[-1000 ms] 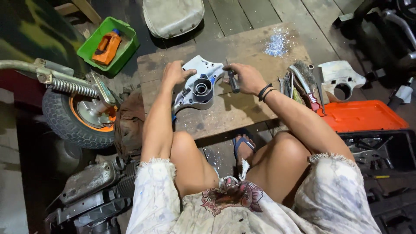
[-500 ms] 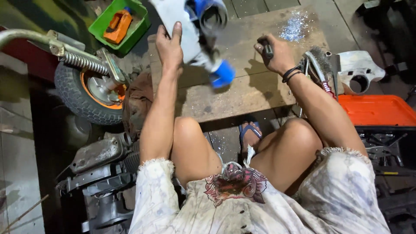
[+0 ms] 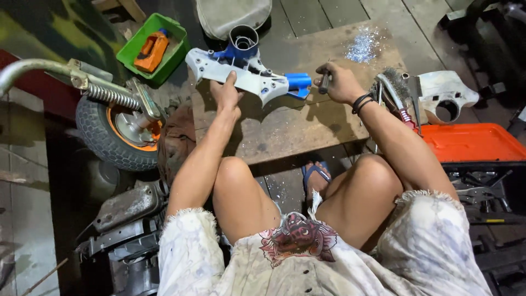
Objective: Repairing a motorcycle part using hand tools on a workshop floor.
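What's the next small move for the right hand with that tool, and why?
Probably bring the right hand and its small tool left to the blue end of the casting: the left hand holds it up, that end nearest the tool.

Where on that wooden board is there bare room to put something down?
The wooden board is bare toward its near edge, between the left hand and right hand. The far right corner holds metal shavings. Right of the board it is crowded: a wire brush and orange tray.

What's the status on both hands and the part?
Left hand grips grey casing with blue fittings, held above wooden board. Right hand closed on small dark tool. Wire brush beside right wrist.
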